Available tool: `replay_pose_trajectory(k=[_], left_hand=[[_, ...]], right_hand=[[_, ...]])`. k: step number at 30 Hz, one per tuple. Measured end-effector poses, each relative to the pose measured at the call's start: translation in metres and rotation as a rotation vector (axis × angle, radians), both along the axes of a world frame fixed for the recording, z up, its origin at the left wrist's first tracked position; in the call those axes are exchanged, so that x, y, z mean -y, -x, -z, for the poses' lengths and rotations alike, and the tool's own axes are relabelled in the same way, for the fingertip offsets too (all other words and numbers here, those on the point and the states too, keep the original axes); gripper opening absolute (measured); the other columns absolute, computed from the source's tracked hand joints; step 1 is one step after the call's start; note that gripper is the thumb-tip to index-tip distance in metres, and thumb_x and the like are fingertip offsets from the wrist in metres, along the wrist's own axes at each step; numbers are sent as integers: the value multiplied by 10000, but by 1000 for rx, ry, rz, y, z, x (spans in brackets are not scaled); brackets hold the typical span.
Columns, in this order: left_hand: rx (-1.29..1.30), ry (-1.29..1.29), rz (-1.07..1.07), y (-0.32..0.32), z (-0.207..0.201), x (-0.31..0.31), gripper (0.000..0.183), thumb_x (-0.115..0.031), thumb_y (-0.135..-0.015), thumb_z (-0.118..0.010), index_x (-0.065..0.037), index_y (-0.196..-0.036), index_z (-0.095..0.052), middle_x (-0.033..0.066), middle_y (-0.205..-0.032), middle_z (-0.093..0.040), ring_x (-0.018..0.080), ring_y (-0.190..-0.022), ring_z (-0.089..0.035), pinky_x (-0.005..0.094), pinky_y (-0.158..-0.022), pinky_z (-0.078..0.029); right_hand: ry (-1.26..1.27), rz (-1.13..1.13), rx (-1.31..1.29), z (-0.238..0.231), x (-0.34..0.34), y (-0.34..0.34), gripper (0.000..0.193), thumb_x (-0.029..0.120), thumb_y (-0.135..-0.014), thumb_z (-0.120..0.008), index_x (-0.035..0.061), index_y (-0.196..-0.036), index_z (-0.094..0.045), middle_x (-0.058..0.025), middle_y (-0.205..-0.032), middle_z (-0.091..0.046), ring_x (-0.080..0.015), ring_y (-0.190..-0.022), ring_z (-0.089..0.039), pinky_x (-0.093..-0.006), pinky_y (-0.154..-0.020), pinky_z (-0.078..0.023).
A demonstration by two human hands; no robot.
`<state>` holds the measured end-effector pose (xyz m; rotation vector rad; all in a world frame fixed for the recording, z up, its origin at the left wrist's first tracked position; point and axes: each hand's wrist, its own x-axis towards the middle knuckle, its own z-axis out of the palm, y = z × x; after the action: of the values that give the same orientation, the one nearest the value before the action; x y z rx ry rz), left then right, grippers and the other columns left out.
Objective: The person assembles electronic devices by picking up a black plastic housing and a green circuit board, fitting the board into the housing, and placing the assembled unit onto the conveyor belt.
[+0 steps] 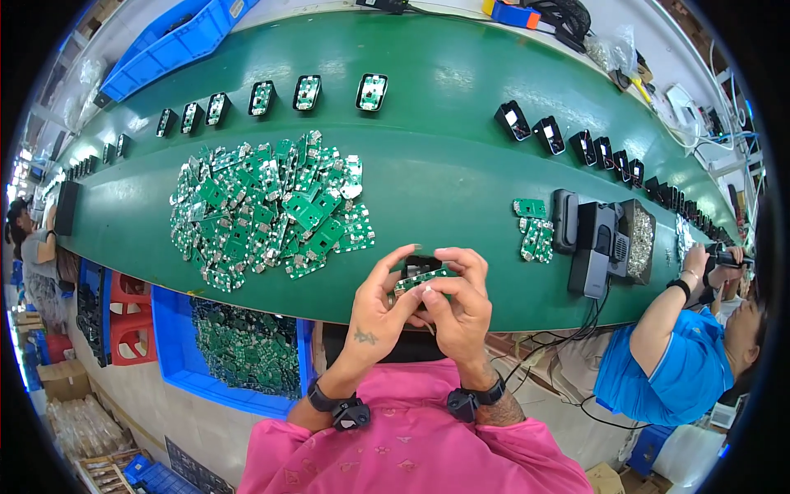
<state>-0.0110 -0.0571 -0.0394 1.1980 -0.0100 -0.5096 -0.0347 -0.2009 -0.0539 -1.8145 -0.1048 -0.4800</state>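
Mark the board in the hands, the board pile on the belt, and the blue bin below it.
board (422,277), head view, green strip showing between fingers
board pile (271,206), head view, pile's middle
blue bin (169,346), head view, left wall

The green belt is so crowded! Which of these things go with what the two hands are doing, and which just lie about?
In use:
left hand
right hand
small green circuit board
black housing
heap of circuit boards

Lying about:
blue bin
black boxes
tray of metal parts
cables
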Motion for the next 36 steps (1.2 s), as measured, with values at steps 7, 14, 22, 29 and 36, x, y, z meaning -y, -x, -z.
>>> replay_pose_trajectory(k=[7,14,22,29,36], left_hand=[[245,-86,-263,9,-13,9,583,97,-916,-600,-21,-1457,-416,130,-1224,-613,157,-976,-678,269,-778,-613],[441,-236,-178,8,-17,-6,551,105,-890,-618,-19,-1413,-497,135,-1208,-635,131,-925,-682,263,-733,-603],[426,-301,18,7,-30,-18,534,108,-883,-634,7,-1392,-509,139,-1170,-642,177,-944,-695,278,-788,-603],[548,-437,66,4,-33,-19,555,107,-850,-649,-33,-1376,-539,146,-1150,-662,173,-905,-714,262,-713,-605],[764,-715,-110,9,-21,-5,571,93,-821,-658,-54,-1362,-545,165,-1199,-662,231,-937,-711,303,-641,-615]], right_hand=[[323,118,102,-42,-5,4,72,-26,-814,-694,9,-857,-647,-94,-747,-597,-256,-675,-593,-346,-583,-453],[369,-156,-29,-66,15,-4,75,-25,-771,-702,0,-797,-636,-79,-670,-569,-233,-564,-566,-353,-518,-429],[366,-279,-140,-70,19,-2,74,25,-760,-700,18,-763,-627,-80,-644,-552,-240,-552,-560,-359,-514,-422],[411,-294,-159,-68,21,-3,76,27,-763,-697,22,-746,-623,-88,-639,-561,-249,-559,-570,-363,-521,-429],[522,-190,-89,-51,11,-3,75,10,-783,-687,10,-798,-613,-118,-693,-590,-319,-609,-606,-405,-553,-468]])
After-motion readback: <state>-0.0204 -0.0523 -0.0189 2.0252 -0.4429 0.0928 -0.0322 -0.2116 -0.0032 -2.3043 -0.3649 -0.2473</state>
